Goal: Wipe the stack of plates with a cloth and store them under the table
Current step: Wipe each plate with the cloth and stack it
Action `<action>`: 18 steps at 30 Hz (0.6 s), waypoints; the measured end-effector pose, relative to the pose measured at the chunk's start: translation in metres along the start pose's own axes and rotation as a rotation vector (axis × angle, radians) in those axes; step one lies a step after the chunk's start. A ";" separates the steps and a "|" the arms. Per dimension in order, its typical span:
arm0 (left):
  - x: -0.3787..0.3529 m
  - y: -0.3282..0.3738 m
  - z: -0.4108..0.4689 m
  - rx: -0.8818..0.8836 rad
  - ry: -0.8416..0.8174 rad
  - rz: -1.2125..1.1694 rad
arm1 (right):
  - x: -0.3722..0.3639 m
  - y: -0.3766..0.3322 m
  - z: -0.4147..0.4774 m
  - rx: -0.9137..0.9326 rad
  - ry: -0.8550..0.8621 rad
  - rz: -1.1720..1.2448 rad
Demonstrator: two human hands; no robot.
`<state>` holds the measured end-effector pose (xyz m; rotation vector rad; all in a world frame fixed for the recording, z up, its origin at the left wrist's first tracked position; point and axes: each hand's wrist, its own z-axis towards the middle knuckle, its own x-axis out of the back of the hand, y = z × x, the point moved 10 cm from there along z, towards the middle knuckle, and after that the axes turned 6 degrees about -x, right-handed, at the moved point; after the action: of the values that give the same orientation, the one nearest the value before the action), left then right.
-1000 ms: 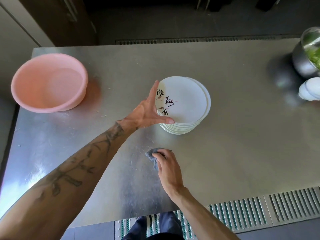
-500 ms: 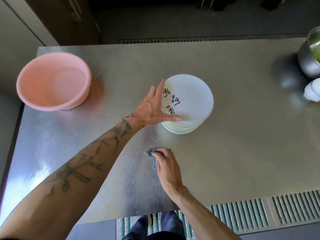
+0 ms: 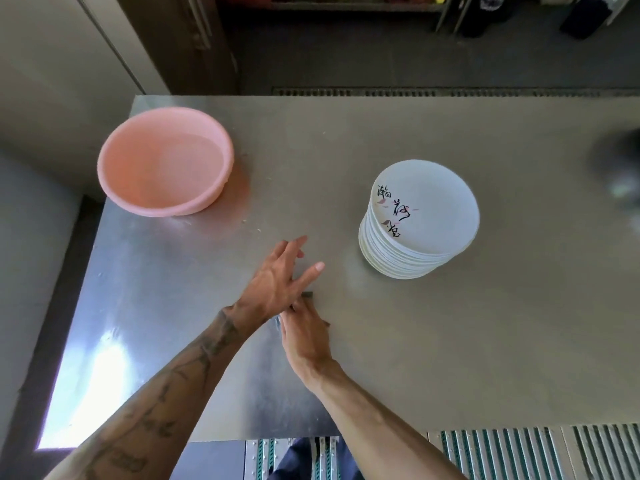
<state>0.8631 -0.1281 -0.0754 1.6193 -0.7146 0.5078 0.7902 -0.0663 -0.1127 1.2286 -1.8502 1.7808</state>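
White stack of plates (image 3: pixel 420 220), black brush lettering on the top one, stands mid-tabletop (image 3: pixel 467 341), while the left hand (image 3: pixel 280 277) hovers near it with fingers spread and the right hand (image 3: pixel 306 336) covers the grey cloth (image 3: pixel 308 295), grip impossible to tell.

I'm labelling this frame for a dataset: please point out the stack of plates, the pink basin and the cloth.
stack of plates (image 3: pixel 431 206), head view, middle of the top plate.
pink basin (image 3: pixel 124 168), head view, left inner wall.
cloth (image 3: pixel 309 295), head view, small grey corner left uncovered.
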 end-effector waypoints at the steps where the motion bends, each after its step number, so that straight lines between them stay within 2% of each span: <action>1: -0.003 -0.001 -0.001 -0.004 -0.015 0.008 | 0.001 -0.001 -0.001 -0.001 0.010 0.000; 4: -0.009 0.002 0.001 -0.022 -0.014 0.013 | 0.008 0.000 -0.010 0.044 0.007 -0.064; 7: -0.015 0.008 0.004 -0.029 -0.016 0.016 | 0.040 0.015 -0.018 -0.008 0.039 -0.107; 11: -0.018 0.023 0.012 -0.030 -0.025 0.071 | 0.105 0.039 -0.026 -0.089 0.108 -0.155; 18: -0.009 0.063 0.035 -0.067 -0.002 0.145 | 0.245 0.058 -0.037 -0.127 0.342 -0.197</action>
<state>0.8097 -0.1662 -0.0428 1.5124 -0.8459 0.5809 0.5905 -0.1297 0.0312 0.9526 -1.5653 1.6217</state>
